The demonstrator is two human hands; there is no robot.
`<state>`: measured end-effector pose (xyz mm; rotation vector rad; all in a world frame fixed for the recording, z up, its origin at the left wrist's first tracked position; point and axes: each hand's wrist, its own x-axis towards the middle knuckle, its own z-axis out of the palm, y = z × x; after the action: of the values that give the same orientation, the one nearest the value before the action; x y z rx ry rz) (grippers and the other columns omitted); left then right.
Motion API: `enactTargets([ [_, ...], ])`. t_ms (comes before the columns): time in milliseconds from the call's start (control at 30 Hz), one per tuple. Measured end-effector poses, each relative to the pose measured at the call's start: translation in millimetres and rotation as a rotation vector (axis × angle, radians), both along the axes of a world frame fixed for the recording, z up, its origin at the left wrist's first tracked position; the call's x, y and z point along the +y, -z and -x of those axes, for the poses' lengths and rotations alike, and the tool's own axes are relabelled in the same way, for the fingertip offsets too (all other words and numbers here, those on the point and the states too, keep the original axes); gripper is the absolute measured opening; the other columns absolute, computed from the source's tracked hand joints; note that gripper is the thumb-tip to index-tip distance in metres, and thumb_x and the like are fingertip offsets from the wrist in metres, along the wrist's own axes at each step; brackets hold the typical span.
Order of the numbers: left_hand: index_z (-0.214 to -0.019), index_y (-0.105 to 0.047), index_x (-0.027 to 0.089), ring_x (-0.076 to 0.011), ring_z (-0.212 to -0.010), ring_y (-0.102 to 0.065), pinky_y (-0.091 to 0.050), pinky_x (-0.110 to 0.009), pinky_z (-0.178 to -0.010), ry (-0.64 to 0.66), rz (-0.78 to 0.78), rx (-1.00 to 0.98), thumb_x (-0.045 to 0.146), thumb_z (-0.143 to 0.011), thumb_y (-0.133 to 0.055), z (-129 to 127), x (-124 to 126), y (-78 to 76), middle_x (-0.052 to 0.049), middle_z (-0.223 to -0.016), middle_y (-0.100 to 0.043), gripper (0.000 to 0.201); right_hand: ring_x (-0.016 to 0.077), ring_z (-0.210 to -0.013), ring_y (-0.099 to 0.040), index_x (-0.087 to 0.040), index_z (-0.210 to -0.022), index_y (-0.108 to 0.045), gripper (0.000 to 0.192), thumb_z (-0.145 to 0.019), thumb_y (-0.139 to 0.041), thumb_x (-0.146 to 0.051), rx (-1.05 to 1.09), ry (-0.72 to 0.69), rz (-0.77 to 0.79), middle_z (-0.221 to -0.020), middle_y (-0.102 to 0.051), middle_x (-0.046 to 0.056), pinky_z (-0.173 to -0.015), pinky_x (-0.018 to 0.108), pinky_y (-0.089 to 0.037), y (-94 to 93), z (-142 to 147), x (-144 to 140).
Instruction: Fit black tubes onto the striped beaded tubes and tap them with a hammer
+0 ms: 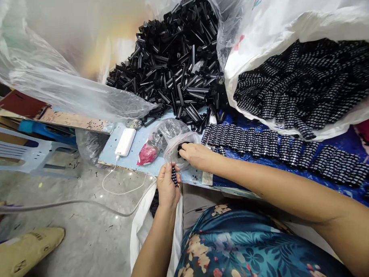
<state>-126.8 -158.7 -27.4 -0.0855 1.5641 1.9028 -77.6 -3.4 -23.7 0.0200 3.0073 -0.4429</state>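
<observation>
My left hand point(168, 181) is closed round a short black cylinder point(174, 176) with rows of pale marks, held upright at the table's front edge. My right hand point(192, 153) reaches into the mouth of a clear zip bag point(169, 153), fingers bent together. Dark bits show at its fingertips, too small to name. Beside that bag lies a clear bag with something red point(148, 153) in it. A row of similar marked cylinders point(257, 142) runs rightward along the table from near my right hand.
Behind my hands rises a heap of plain black tubes point(182, 70) on plastic sheeting. A white sack point(232, 80) at right holds many marked cylinders. On the light blue table point(112, 151) sits a white power bank point(125, 141) with a cable. A white bag point(139, 233) hangs below.
</observation>
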Motion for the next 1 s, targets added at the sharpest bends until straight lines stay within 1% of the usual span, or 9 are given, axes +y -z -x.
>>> enactTargets([
  [133,-0.091,-0.06,0.012,-0.0051,-0.044,-0.045,-0.026,-0.017,-0.041,0.051,-0.005,0.007,0.055,-0.069,-0.079,-8,3,0.7,-0.001,-0.07,-0.059,0.052,0.0249,-0.092,-0.057,-0.009,-0.104,-0.061,0.02,-0.098,-0.042,-0.009,0.009,-0.015,0.023,-0.1,-0.055,0.014,-0.073,0.032,-0.043,-1.2,-1,3],
  [267,-0.09,-0.06,0.012,-0.005,-0.044,-0.045,-0.025,-0.017,-0.041,0.08,-0.004,0.014,0.055,-0.071,-0.078,-10,2,-2.6,0.0,-0.07,-0.059,0.05,0.022,-0.09,-0.057,-0.011,-0.109,-0.06,0.016,-0.096,-0.05,-0.012,0.06,0.065,0.095,-0.103,-0.057,0.013,-0.074,0.031,-0.043,-2.9,-3,7],
  [333,-0.09,-0.061,0.012,-0.0048,-0.044,-0.044,-0.025,-0.017,-0.041,0.127,-0.002,0.019,0.054,-0.072,-0.077,-11,0,-6.3,-0.001,-0.069,-0.059,0.049,0.019,-0.088,-0.057,-0.012,-0.108,-0.061,0.015,-0.095,-0.056,-0.018,0.141,0.185,0.435,-0.102,-0.059,0.01,-0.077,0.03,-0.045,-3.2,-11,11],
  [467,-0.088,-0.063,0.011,-0.0039,-0.043,-0.044,-0.027,-0.016,-0.042,0.299,-0.077,-0.029,0.051,-0.076,-0.075,-20,3,-15.1,-0.002,-0.068,-0.059,0.044,0.0145,-0.082,-0.062,-0.013,-0.108,-0.062,0.031,-0.09,-0.068,-0.037,0.087,0.391,1.565,-0.091,-0.063,0.006,-0.08,0.03,-0.051,-3.3,-37,17],
  [500,-0.088,-0.063,0.011,-0.0038,-0.043,-0.044,-0.027,-0.016,-0.042,0.333,-0.102,-0.047,0.05,-0.077,-0.075,-22,6,-16.8,-0.002,-0.068,-0.06,0.042,0.014,-0.081,-0.064,-0.013,-0.109,-0.063,0.036,-0.087,-0.072,-0.039,0.048,0.405,1.739,-0.089,-0.064,0.005,-0.081,0.03,-0.051,-3.5,-44,17],
  [567,-0.088,-0.064,0.012,-0.0038,-0.042,-0.044,-0.025,-0.016,-0.042,0.385,-0.129,-0.066,0.049,-0.079,-0.073,-27,11,-19.3,-0.002,-0.068,-0.06,0.039,0.0133,-0.082,-0.065,-0.013,-0.108,-0.064,0.039,-0.082,-0.078,-0.039,0.033,0.426,1.92,-0.087,-0.066,0.005,-0.084,0.03,-0.052,-3.9,-57,17],
  [733,-0.084,-0.066,0.011,-0.0037,-0.04,-0.043,-0.021,-0.017,-0.04,0.451,-0.098,-0.037,0.047,-0.079,-0.073,-33,13,-20.3,-0.003,-0.067,-0.06,0.037,0.0154,-0.084,-0.068,-0.013,-0.107,-0.065,0.041,-0.079,-0.082,-0.037,0.011,0.455,2.012,-0.09,-0.069,0.006,-0.084,0.031,-0.055,-3.8,-73,18],
  [833,-0.081,-0.066,0.011,-0.0035,-0.039,-0.042,-0.022,-0.017,-0.04,0.446,-0.085,-0.026,0.046,-0.078,-0.075,-35,9,-19.2,-0.003,-0.066,-0.06,0.037,0.0181,-0.088,-0.069,-0.013,-0.106,-0.065,0.042,-0.077,-0.083,-0.038,-0.015,0.44,1.999,-0.09,-0.069,0.007,-0.085,0.034,-0.056,-4.1,-76,19],
  [1000,-0.082,-0.066,0.011,-0.0027,-0.04,-0.041,-0.023,-0.016,-0.042,0.459,-0.064,-0.039,0.046,-0.079,-0.074,-36,2,-18.8,-0.002,-0.066,-0.059,0.036,0.0161,-0.085,-0.07,-0.012,-0.104,-0.066,0.041,-0.077,-0.084,-0.035,-0.03,0.433,1.931,-0.092,-0.069,0.007,-0.081,0.028,-0.057,-5.2,-77,18],
])
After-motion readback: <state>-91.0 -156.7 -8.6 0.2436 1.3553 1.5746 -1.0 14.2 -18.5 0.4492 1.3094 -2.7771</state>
